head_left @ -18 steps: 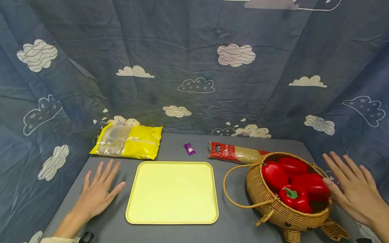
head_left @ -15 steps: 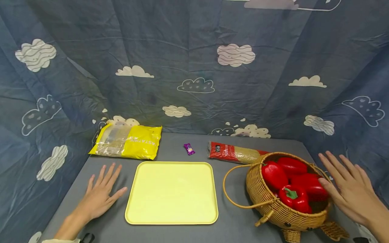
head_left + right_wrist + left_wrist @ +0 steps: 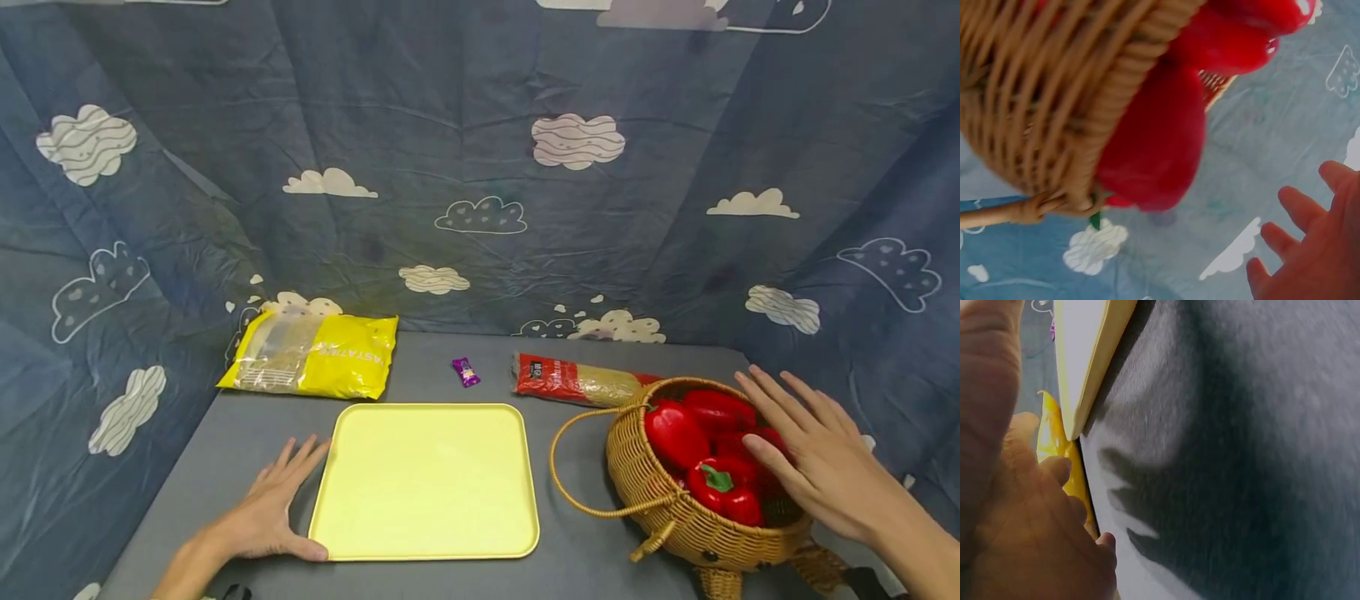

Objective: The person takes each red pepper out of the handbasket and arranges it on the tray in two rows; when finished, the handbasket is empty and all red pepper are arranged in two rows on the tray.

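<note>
My left hand (image 3: 262, 512) is beside the left edge of a pale yellow tray (image 3: 431, 483), its thumb by the near left corner and its fingers spread along the side. Whether it touches the rim I cannot tell. In the left wrist view the tray's edge (image 3: 1099, 362) lies past the fingers. Over the right side of a wicker basket (image 3: 637, 458) hovers my right hand (image 3: 825, 458), fingers extended and holding nothing. Several red bell peppers (image 3: 727, 492) fill the basket; the hand hides part of them in the head view. The right wrist view shows one pepper (image 3: 1160, 137) at the basket's rim.
A yellow pasta bag (image 3: 348, 354) lies behind the tray at the left. A small purple wrapped candy (image 3: 466, 372) is at the back middle. Behind the basket lies a red pack of noodles (image 3: 551, 377). The basket handle (image 3: 555, 462) leans left. A cloud-print curtain (image 3: 375, 233) encloses the table.
My left hand has come nearer and rightward to the tray's left edge. My right hand has moved left from outside the basket to above its right side. The head view has tilted slightly.
</note>
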Available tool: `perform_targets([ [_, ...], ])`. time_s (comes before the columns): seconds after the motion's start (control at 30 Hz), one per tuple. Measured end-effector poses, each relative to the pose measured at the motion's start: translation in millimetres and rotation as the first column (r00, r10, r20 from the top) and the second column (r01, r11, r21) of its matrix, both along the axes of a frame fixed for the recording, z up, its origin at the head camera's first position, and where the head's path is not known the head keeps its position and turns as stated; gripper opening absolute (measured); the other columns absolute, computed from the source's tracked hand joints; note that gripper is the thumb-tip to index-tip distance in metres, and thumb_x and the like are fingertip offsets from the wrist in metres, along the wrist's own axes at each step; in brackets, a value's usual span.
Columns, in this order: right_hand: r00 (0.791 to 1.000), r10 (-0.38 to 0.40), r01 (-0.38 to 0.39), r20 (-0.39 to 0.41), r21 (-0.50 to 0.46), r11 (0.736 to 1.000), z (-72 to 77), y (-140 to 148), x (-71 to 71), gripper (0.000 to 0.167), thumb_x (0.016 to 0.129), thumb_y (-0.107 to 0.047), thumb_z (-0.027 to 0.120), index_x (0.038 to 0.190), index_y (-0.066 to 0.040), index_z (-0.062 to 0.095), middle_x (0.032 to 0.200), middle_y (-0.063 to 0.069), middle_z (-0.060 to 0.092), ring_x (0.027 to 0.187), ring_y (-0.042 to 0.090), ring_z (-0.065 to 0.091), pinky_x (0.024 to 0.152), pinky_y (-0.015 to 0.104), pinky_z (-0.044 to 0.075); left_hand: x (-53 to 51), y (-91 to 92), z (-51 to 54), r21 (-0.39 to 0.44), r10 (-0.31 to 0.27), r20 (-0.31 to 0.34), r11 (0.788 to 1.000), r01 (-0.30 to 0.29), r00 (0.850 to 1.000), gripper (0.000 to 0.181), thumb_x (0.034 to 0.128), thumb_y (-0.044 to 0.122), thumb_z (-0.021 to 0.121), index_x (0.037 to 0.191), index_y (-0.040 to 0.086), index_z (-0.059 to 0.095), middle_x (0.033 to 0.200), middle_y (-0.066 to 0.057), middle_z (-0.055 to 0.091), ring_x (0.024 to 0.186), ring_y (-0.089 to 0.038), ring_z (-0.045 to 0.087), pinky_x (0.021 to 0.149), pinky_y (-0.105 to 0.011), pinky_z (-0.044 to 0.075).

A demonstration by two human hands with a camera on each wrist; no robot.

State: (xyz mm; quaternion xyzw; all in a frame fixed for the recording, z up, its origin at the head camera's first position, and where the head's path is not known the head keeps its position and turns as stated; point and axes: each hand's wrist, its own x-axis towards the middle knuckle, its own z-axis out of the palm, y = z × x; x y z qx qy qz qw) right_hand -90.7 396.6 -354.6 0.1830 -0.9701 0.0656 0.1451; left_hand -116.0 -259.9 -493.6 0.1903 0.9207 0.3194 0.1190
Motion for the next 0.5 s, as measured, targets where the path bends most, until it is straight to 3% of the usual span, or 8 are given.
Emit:
perform_targets([
  [0.17, 0.996, 0.071, -0.068, 0.045, -0.061, 0.996, 5.3, -13.0, -2.8, 0.075, 0.097, -0.022, 0.063, 0.161, -0.024, 0.024, 0.169, 0.002, 0.017, 0.154, 0.037, 0.01, 0.125, 0.058, -0.007, -0.2, 4.5, -7.9, 0.045, -0.028, 0.068, 0.999, 0.025, 0.997, 0.134, 0.0599, 0.051, 0.093, 0.163, 0.021, 0.013, 0.163, -0.03, 0.016, 0.144, -0.064, 0.005, 0.101, -0.085, 0.007],
  [0.33, 0.986, 0.066, -0.038, 0.155, -0.176, 0.984, 9.5, -22.6, -2.9, 0.075, 0.098, -0.022, 0.064, 0.161, -0.03, 0.024, 0.166, 0.004, 0.025, 0.15, 0.041, 0.019, 0.121, 0.069, 0.005, -4.5, 5.3, -11.8, 0.071, -0.018, 0.142, 0.997, 0.008, 0.99, 0.135, 0.0595, 0.049, 0.094, 0.163, 0.023, 0.011, 0.164, -0.026, 0.018, 0.147, -0.06, 0.004, 0.106, -0.08, 0.0],
  [0.5, 0.964, 0.087, -0.018, 0.25, -0.265, 0.964, 14.6, -27.6, -5.2, 0.076, 0.097, -0.021, 0.066, 0.16, -0.033, 0.025, 0.161, 0.016, 0.033, 0.14, 0.049, 0.029, 0.1, 0.083, 0.024, -5.5, 9.3, -4.6, 0.056, -0.024, 0.167, 0.998, 0.015, 0.986, 0.136, 0.06, 0.051, 0.094, 0.163, 0.018, 0.011, 0.165, -0.025, 0.018, 0.149, -0.057, 0.001, 0.107, -0.079, -0.001],
])
